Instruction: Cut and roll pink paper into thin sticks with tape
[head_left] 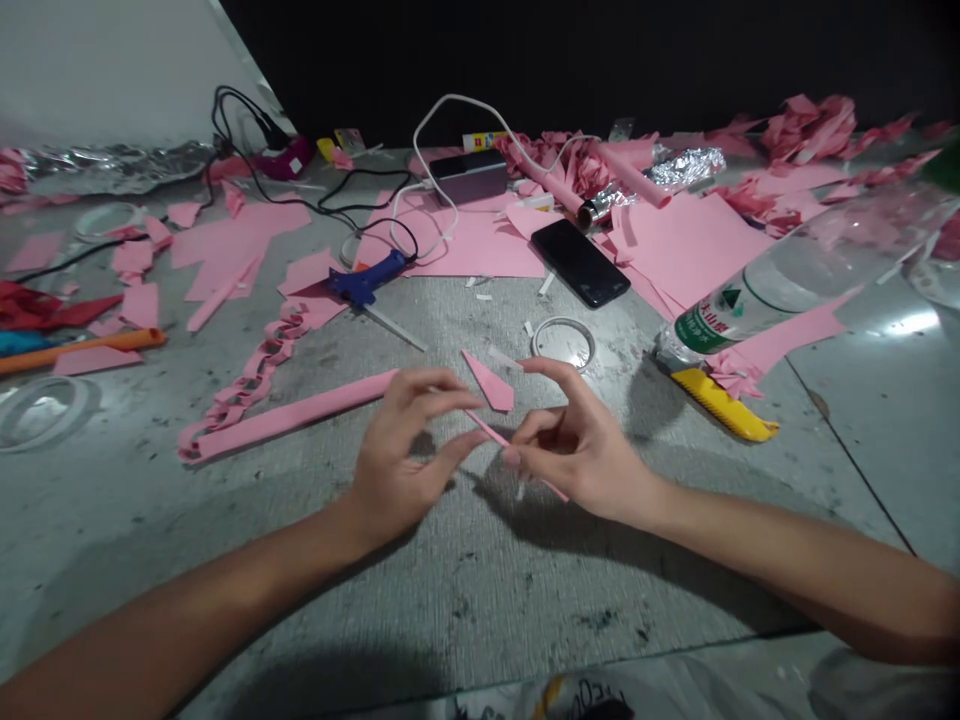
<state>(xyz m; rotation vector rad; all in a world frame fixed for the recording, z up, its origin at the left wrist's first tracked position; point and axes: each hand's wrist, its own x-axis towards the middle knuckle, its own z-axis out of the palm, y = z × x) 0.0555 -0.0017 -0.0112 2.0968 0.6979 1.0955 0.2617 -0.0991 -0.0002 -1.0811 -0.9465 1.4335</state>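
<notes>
A narrow pink paper piece (493,432) slants between my two hands above the grey table. My left hand (409,440) has its thumb and fingers at the strip's upper left end. The strip's lower part is pinched between the thumb and fingers of my right hand (581,440). A small whitish strip (505,359) is at my right index fingertip. Just beyond my hands lies a pointed pink paper piece (491,385). To the left, a long folded pink strip (300,415) joins a curled pink paper chain (259,365).
A blue glue gun (369,280) with a black cord, a phone (580,262) and a tape roll (562,343) lie ahead. On the right a plastic bottle (795,280) lies beside a yellow serrated piece (724,403). Pink paper (697,245) and foil (120,168) cover the back.
</notes>
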